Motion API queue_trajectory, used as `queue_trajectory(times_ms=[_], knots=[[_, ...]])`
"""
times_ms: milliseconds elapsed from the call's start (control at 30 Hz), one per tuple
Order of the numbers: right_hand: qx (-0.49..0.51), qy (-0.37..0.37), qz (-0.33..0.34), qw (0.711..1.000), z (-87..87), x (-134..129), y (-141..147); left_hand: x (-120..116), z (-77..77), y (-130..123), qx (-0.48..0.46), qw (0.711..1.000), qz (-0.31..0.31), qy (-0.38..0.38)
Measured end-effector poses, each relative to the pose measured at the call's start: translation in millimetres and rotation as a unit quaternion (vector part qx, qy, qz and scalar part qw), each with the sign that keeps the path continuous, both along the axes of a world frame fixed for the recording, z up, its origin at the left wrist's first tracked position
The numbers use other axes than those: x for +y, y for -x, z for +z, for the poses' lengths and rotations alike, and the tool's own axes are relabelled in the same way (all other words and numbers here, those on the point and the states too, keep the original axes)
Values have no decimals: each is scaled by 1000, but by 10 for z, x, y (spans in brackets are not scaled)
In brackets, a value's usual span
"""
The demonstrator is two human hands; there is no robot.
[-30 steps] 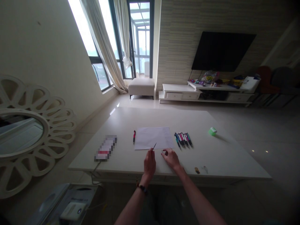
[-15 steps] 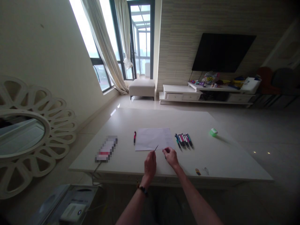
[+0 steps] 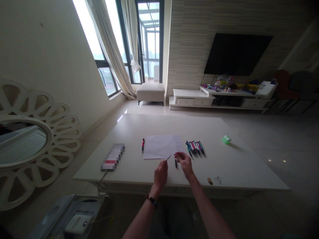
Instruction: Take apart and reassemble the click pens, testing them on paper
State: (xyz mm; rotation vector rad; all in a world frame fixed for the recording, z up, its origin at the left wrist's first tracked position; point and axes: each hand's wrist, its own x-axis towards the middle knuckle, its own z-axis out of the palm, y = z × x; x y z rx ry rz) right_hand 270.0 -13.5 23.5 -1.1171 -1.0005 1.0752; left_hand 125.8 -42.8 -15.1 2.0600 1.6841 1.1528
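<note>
Left hand [image 3: 160,176] is pinched shut on a thin dark rod [image 3: 169,157], low center of the frame, just below the sheet of paper [image 3: 159,147]. Right hand [image 3: 184,162] is half open, seemingly empty, right beside a black pen [image 3: 175,162]. That pen looks light, stiff and rolly, so I'd grab it mid-barrel.

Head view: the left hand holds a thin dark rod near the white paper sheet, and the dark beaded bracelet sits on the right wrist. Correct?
No: the head view shows the dark beaded bracelet on the left wrist. The left hand and thin dark rod are as stated.
</note>
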Motion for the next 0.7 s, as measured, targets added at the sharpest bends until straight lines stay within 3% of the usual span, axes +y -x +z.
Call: queue_trajectory(times_ms=[267,700], knots=[[-34,-13,13,999,111,32,64,-9,14,10,23,1000,-16,-8],[-36,-31,26,999,94,36,72,-11,23,5,40,999,-20,-5]])
